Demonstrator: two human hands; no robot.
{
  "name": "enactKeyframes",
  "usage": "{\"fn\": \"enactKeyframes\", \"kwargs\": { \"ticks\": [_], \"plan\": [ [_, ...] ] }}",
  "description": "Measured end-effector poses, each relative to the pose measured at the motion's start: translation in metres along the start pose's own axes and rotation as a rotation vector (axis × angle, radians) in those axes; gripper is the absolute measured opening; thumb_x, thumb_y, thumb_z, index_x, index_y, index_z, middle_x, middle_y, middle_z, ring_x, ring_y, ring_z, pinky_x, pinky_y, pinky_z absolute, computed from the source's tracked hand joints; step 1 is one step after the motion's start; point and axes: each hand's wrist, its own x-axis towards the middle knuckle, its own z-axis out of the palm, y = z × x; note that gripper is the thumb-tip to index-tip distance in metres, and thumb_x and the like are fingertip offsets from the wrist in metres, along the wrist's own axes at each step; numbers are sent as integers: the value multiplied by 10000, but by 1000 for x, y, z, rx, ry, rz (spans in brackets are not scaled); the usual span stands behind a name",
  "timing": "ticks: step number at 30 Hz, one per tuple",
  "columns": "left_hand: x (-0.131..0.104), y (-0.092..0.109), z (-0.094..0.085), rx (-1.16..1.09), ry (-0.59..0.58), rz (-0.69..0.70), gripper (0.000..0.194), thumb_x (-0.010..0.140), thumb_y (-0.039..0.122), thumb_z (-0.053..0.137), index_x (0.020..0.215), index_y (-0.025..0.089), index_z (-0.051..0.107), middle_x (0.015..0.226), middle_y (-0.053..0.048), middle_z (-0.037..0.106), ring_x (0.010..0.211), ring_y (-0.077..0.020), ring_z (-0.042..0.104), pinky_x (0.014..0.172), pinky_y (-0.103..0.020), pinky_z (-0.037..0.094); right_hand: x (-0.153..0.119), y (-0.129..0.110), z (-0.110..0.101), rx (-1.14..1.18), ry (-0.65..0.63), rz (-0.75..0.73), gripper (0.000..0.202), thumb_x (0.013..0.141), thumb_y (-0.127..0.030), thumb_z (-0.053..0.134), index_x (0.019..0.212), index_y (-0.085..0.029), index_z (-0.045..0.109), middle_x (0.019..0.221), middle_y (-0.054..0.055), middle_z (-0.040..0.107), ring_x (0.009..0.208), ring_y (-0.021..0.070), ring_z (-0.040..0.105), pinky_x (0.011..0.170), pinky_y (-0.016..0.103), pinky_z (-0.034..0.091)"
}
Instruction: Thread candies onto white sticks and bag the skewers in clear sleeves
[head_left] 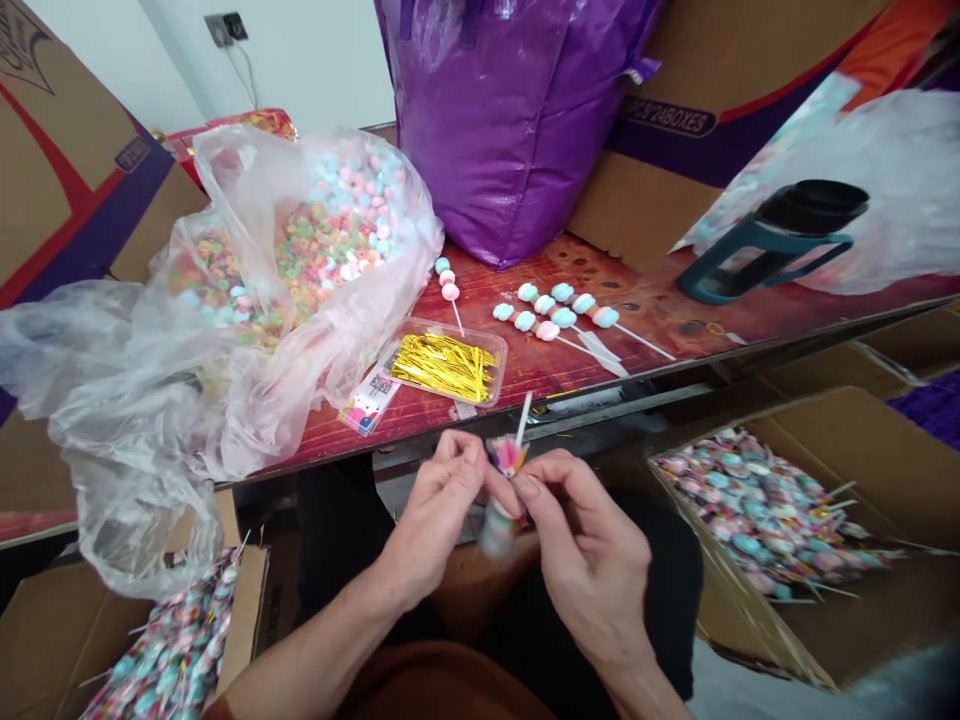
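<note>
A wrapped candy skewer is between my hands at the table's front edge, its white stick up and its blurred candies hanging down. My left hand pinches at the wrapper's gathered neck from the left. From the right, my right hand closes thumb and fingers on the same neck. Whether a thin tie is between the fingertips cannot be made out. Just beyond, a clear tray of gold twist ties sits on the red table. Unwrapped candy skewers lie behind it to the right, and a shorter one lies alone.
A plastic bag of loose candies covers the table's left. Behind stand a purple bag and a cardboard box. A dark bottle is at right. Boxes of wrapped skewers flank my lap, lower left and right.
</note>
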Motion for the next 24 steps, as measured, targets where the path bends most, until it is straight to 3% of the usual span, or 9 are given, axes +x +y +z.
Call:
{"fn": "enactKeyframes", "kwargs": {
  "ticks": [2, 4, 8, 11, 14, 16, 19, 21, 24],
  "plan": [
    [-3, -4, 2, 146, -3, 16, 550, 916, 606, 521, 627, 187, 730, 902, -57, 584, 893, -171, 536, 912, -298, 412, -3, -4, -4, 3, 50, 5, 130, 948, -159, 571, 841, -208, 627, 766, -17, 583, 681, 104, 557, 635, 196, 462],
    [-4, -10, 4, 175, -37, -44, 506, 893, 612, 554, 681, 197, 750, 874, -48, 600, 896, -176, 551, 910, -306, 423, -10, -3, -7, 18, 97, 58, 113, 934, -193, 603, 843, -208, 668, 790, 3, 619, 710, 123, 588, 652, 210, 483],
    [-5, -32, 15, 87, -70, -97, 339, 825, 498, 707, 756, 176, 788, 978, -76, 685, 977, -206, 603, 922, -319, 447, -39, 12, -17, 131, 148, 342, 194, 913, -356, 642, 887, -197, 751, 766, 39, 656, 722, 168, 622, 643, 250, 519],
    [-6, -52, 27, 114, -11, -62, 275, 778, 440, 768, 804, 168, 800, 927, -82, 697, 833, -187, 619, 769, -306, 481, -62, 25, -25, 226, 126, 575, 268, 837, -438, 730, 897, -178, 761, 626, 15, 602, 531, 118, 520, 465, 218, 426],
    [-2, -57, 25, 295, -105, 67, 214, 786, 393, 771, 760, 182, 795, 824, -67, 697, 776, -177, 621, 742, -299, 485, -73, 36, -36, 365, 100, 733, 330, 734, -476, 819, 745, -160, 725, 561, 1, 537, 458, 75, 430, 398, 204, 337],
    [6, -44, 4, 472, -154, 213, 184, 855, 346, 705, 783, 204, 797, 813, -62, 712, 801, -175, 636, 800, -302, 487, -68, 44, -51, 464, 207, 774, 340, 666, -468, 867, 722, -170, 713, 554, -19, 489, 457, 59, 397, 397, 206, 311],
    [24, -7, -52, 803, 123, 448, 155, 880, 292, 660, 917, 215, 790, 964, -84, 726, 960, -215, 642, 911, -343, 473, -47, 66, -90, 560, 469, 763, 306, 600, -395, 902, 745, -203, 714, 606, -28, 449, 475, 43, 351, 389, 235, 239],
    [38, 16, -95, 1015, 283, 480, 197, 864, 274, 651, 1003, 208, 774, 1045, -101, 715, 1014, -246, 639, 948, -388, 463, -31, 84, -116, 594, 630, 726, 212, 722, -420, 809, 776, -229, 738, 692, 24, 501, 486, 42, 337, 389, 287, 185],
    [57, 34, -140, 1155, 256, 452, 196, 815, 231, 655, 970, 197, 770, 1070, -101, 705, 1113, -271, 619, 968, -396, 463, -14, 104, -127, 559, 661, 746, 213, 796, -452, 722, 814, -247, 779, 773, 90, 577, 511, 60, 370, 406, 325, 175]
  ]
}}
